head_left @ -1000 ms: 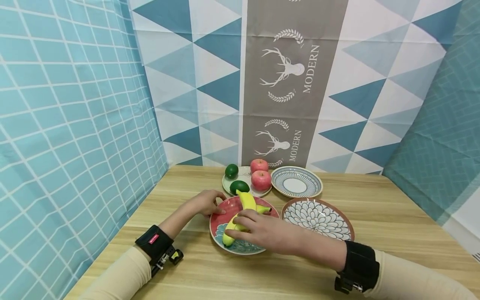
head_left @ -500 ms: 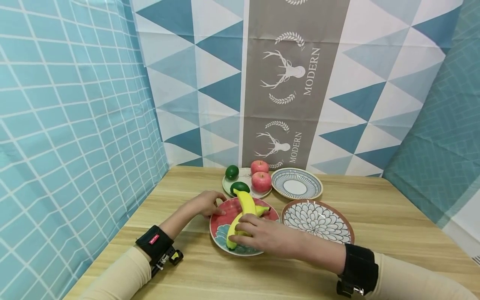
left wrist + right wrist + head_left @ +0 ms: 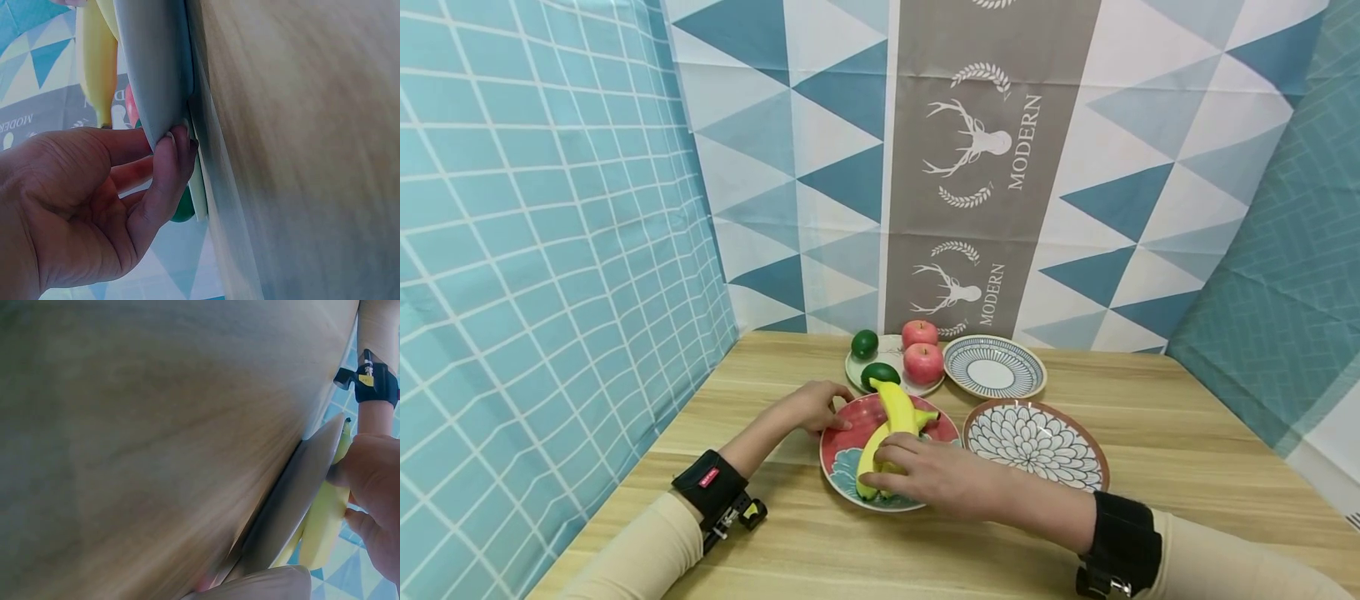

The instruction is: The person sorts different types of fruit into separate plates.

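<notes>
A red and teal plate (image 3: 865, 410) lies on the table with two yellow bananas on it, one crossing over the other. My left hand (image 3: 811, 406) pinches the plate's left rim; in the left wrist view its thumb and fingers (image 3: 164, 181) hold the plate's edge. Over the plate's right side, my right hand (image 3: 936, 473) grips the upper banana (image 3: 898, 408). The lower banana (image 3: 867, 462) slants beneath it, its stem pointing right. Fingers hide the middle of both bananas in the head view. In the right wrist view, thumb and fingers clasp a banana (image 3: 331, 515).
Behind the red plate stands a pale plate (image 3: 889, 346) with two red apples (image 3: 922, 363) and two green fruits (image 3: 880, 376). A blue-lined plate (image 3: 994, 367) sits right of it. A brown-rimmed, petal-patterned plate (image 3: 1037, 446) adjoins the red plate's right side.
The front ends of the bananas have shifted slightly right and toward the plate's front with my right hand's small movement. My left hand has stayed at the rim.
</notes>
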The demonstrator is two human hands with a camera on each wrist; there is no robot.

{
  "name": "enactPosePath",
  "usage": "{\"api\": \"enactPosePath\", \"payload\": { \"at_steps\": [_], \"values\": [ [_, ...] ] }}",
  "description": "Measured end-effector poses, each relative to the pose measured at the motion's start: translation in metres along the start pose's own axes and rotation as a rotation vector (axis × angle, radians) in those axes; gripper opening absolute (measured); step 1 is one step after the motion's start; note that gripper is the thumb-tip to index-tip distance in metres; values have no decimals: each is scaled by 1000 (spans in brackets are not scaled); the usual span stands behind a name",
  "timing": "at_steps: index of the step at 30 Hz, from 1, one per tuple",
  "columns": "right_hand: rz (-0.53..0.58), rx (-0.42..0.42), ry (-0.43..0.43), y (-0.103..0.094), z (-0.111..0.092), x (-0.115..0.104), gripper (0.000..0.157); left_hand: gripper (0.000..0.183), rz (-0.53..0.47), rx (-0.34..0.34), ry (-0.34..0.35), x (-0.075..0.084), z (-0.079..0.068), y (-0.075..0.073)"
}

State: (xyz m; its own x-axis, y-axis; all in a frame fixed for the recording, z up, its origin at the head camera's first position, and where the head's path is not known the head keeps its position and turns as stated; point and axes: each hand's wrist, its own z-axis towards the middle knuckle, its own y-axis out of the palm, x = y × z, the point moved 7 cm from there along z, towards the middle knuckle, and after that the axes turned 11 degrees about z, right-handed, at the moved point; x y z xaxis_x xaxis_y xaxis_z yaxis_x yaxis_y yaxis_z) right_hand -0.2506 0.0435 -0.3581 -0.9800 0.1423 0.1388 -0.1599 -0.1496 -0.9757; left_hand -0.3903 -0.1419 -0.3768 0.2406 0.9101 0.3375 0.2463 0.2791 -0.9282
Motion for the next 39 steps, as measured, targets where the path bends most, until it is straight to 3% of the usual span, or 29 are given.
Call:
{"api": "enactPosePath", "payload": {
  "at_steps": [5,9,21,23,29,39],
  "values": [
    [37,-20,38,1,-2,1,74,43,-13,0,-1,-1,-1,-1],
    [82,-33,74,-2,-5,2,89,42,-14,3,4,0,-1,-1],
    [115,36,179,-25,-8,13,102,42,-20,-3,14,-2,0,-1],
    [108,51,219,-29,-10,17,98,42,-18,-6,14,-1,0,-1],
    [152,145,293,-47,-23,31,65,43,-10,-8,9,-1,1,-2],
    [189,289,402,-73,-41,51,70,43,-12,-12,4,0,0,-2]
  ]
}}
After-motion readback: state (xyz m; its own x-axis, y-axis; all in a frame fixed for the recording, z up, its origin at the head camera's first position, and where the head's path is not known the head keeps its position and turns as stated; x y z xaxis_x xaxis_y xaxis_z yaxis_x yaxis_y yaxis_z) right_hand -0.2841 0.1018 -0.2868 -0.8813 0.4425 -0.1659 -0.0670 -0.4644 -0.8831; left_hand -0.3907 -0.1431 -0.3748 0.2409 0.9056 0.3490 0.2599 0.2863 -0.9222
